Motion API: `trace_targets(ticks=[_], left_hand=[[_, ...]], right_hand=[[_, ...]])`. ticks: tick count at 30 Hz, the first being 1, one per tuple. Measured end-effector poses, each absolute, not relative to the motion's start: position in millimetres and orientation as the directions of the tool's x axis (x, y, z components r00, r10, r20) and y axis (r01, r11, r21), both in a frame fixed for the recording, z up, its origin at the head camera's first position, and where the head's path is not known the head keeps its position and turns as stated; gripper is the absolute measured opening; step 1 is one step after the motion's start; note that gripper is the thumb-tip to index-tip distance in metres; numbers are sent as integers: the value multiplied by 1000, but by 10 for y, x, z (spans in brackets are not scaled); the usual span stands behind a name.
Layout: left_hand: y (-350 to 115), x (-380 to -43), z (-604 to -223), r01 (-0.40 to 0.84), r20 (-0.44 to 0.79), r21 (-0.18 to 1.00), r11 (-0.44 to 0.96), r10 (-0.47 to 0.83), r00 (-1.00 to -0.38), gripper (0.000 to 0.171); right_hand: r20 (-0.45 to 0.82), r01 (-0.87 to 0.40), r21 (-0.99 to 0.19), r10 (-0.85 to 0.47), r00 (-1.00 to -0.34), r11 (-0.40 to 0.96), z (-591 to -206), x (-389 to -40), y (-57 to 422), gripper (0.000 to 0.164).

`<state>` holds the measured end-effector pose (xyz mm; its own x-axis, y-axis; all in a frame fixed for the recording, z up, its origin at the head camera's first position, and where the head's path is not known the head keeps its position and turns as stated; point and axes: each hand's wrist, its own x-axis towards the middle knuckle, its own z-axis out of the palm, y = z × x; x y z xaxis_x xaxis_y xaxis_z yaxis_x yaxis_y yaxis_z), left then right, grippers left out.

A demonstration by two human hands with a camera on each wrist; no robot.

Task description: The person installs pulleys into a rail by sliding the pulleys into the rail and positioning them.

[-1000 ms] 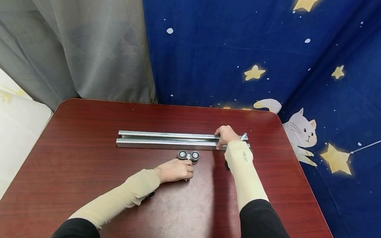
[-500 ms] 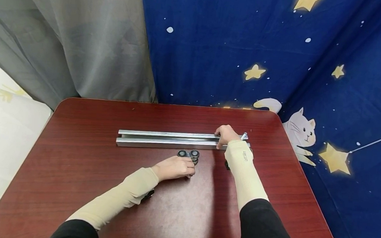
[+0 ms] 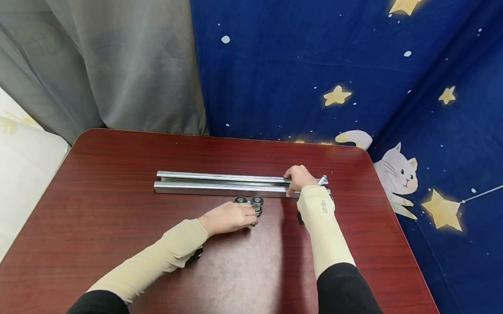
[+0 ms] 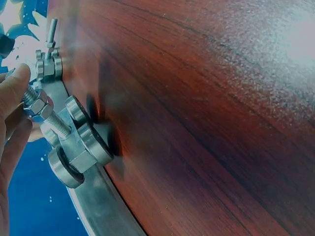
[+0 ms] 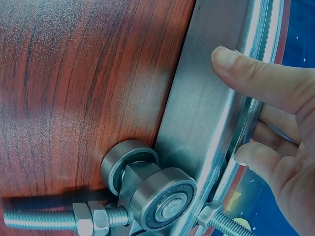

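Observation:
A roller trolley [image 3: 257, 203] with metal wheels is held by my left hand [image 3: 230, 217], just in front of the slotted metal rail [image 3: 215, 189]. In the left wrist view, the fingers [image 4: 15, 83] pinch its threaded bolt [image 4: 58, 124] above the nuts, and the wheels hang tilted beside the rail. My right hand [image 3: 300, 179] grips the rail near its right end, thumb [image 5: 227, 59] on the near side. Another roller trolley [image 5: 147, 189] appears against the rail's near wall in the right wrist view, its bolt pointing left; my wrist largely hides it in the head view.
A bolt [image 3: 321, 180] with a nut stands up at the rail's right end. The dark red table [image 3: 112, 244] has rounded far corners. Behind it hang a grey curtain [image 3: 123, 62] and a blue star-patterned curtain [image 3: 282, 72].
My left hand has moved slightly away from me, bringing the roller trolley closer to the rail's near side and tilting it. The right hand and the rail have stayed in place.

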<state>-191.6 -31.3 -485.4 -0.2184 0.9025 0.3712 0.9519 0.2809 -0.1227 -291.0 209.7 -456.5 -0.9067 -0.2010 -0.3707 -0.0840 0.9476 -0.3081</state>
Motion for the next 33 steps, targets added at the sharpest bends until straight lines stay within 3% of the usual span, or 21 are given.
trace_targets(ticks=[15,19,26,33], left_hand=[[-322,-2004,-4787,946,425,-70,315,868,-258,11],[-331,-2042,-4783,935,440,-36,352,846,-301,17],[-340,-2129,-4777,915,499,68,397,781,-376,12],[-338,-2259,-4803,848,483,239,473,699,-526,14]], right_hand=[[-365,-78,-320,-199,-909,944,-4548,-2893,2092,63],[-361,-90,-318,-209,-909,944,-4558,-2898,2100,63],[-358,-107,-313,-221,-907,944,-4552,-2898,2107,63],[-355,-108,-313,-222,-908,944,-4566,-2901,2107,63]])
